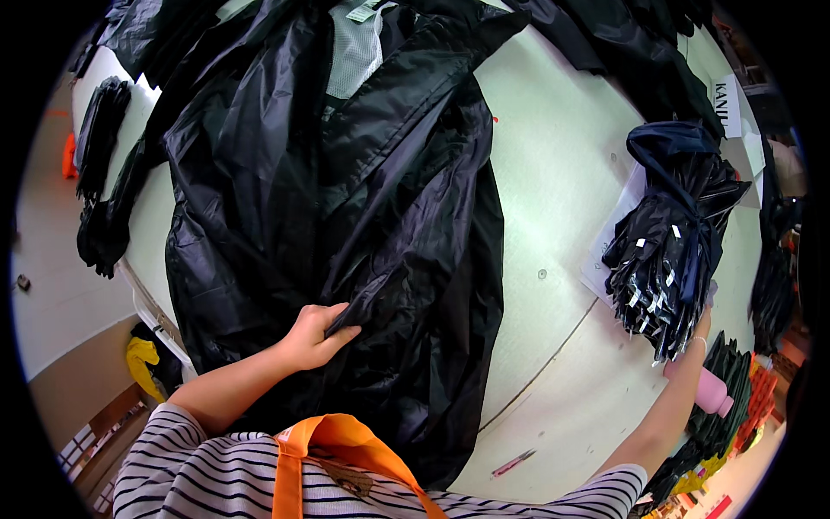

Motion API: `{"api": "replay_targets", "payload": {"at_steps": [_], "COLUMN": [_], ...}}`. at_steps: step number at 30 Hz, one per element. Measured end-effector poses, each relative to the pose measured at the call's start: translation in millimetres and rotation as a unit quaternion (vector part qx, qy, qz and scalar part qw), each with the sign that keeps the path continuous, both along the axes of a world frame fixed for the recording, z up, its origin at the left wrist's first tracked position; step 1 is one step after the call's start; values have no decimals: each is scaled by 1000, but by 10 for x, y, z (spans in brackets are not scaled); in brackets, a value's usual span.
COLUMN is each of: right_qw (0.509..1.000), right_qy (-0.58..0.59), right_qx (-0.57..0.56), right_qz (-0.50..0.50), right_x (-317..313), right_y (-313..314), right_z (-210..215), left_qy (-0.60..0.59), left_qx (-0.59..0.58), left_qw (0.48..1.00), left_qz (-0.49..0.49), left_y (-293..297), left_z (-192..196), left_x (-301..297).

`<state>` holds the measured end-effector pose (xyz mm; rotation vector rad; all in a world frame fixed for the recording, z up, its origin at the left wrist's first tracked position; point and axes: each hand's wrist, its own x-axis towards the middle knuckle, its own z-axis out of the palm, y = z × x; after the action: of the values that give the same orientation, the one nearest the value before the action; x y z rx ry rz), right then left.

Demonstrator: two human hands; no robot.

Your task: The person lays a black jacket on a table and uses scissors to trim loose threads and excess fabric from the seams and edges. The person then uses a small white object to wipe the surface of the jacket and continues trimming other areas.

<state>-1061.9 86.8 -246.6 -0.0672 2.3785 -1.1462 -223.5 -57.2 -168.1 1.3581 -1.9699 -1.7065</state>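
Note:
A black jacket (259, 199) of thin shiny fabric lies spread before me, its white mesh lining (356, 56) showing near the collar. My left hand (318, 336) is closed on the edge of the jacket's front, pinching the fabric between thumb and fingers. Far to the right, my right hand (706, 317) reaches in beside a bundle of black strips (644, 268) with small white tips, which a dark blue cloth band (679, 169) wraps round. Most of that hand's fingers are hidden, so what they hold does not show.
A pink bottle (712, 394) lies by my right forearm, next to dark folded pieces (735, 368). A small pink-handled tool (512, 464) rests on the pale table (553, 208). More black garments (596, 39) cover the far side, and a black bundle (104, 130) hangs over the left edge.

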Motion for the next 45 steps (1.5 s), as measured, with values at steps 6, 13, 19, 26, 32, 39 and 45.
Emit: {"api": "replay_targets", "payload": {"at_steps": [6,13,19,26,32,39,45], "right_qw": [999,999,998,819,923,841,644], "right_qy": [15,11,-49,442,325,59,-350], "right_qx": [38,39,-45,259,-200,-537,-673], "right_qz": [31,3,-20,260,-46,36,100], "right_x": [902,1106,1247,1098,2026,4498,6773], "right_y": [-157,-119,-79,328,152,-154,-631], "right_z": [678,705,804,1311,2243,3075,3115], "left_qy": [32,53,57,57,220,362,365], "left_qx": [0,-19,-19,88,297,322,318], "left_qw": [999,998,998,994,927,873,867], "left_qz": [-3,-5,-13,26,58,-63,-121], "left_y": [-96,-94,-76,-89,-232,-307,-276], "left_z": [-18,-87,-81,-68,165,847,1102], "left_x": [-6,15,29,68,275,677,1312]}}
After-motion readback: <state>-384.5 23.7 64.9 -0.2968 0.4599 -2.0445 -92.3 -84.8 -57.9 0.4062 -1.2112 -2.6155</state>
